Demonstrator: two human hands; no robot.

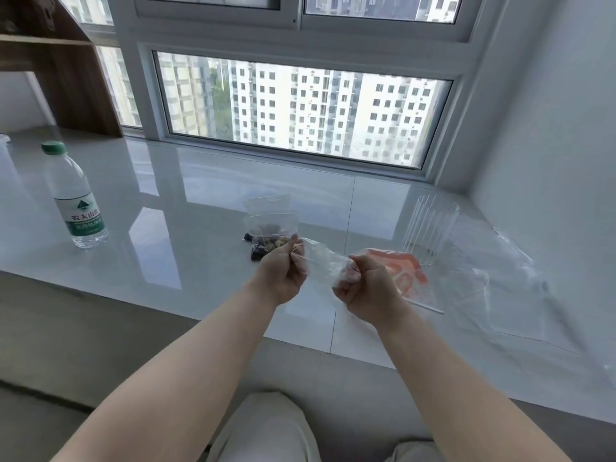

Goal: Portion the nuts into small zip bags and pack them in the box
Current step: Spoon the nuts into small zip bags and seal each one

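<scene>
Left hand (283,273) and right hand (366,290) both raised over the near edge of the glossy white desk (186,201), fingers curled, each pinching one end of a small clear plastic zip bag (321,261) stretched between them. Bag looks empty; cannot tell if its seal is open or closed.

Just behind the left hand, small clear zip bags holding mixed nuts and dark dried fruit (270,233) lie on the desk, partly hidden by the thumb. Under and beside the right hand, a clear bag with an orange printed label (405,265) lies flat. Beyond it stands a clear ribbed plastic container (430,228), upright. To its right, crumpled clear plastic sheeting (510,281) spread over the desk.

Far left, well apart, a clear water bottle with green cap and green label (75,195), upright. Window (300,108) behind the desk, wooden shelf (66,61) at upper left.
</scene>
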